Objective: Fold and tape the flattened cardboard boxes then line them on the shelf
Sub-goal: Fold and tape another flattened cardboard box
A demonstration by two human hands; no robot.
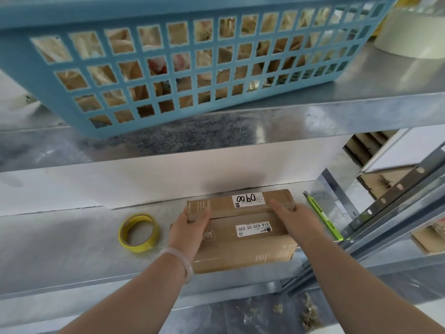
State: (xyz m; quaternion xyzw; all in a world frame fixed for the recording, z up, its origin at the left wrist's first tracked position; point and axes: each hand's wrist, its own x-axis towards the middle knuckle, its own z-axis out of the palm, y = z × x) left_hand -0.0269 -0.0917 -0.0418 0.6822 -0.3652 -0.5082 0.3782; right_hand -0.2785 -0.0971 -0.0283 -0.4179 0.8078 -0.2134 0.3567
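Observation:
Two brown cardboard boxes lie one behind the other on the metal shelf point(72, 237). The far box point(231, 208) carries a white label with handwritten digits. The near box point(243, 251) has a printed white label and clear tape on top. My left hand point(190, 227) grips the left end of the far box, thumb on top. My right hand point(296, 219) rests on its right end, fingers stretched over the top. A roll of yellow tape point(139, 232) lies on the shelf left of the boxes.
A green utility knife point(323, 216) lies right of the boxes near the shelf upright point(390, 206). Above, a blue plastic basket point(168, 68) and a white tape roll point(411, 32) sit on the upper shelf. Cardboard is stacked at the right.

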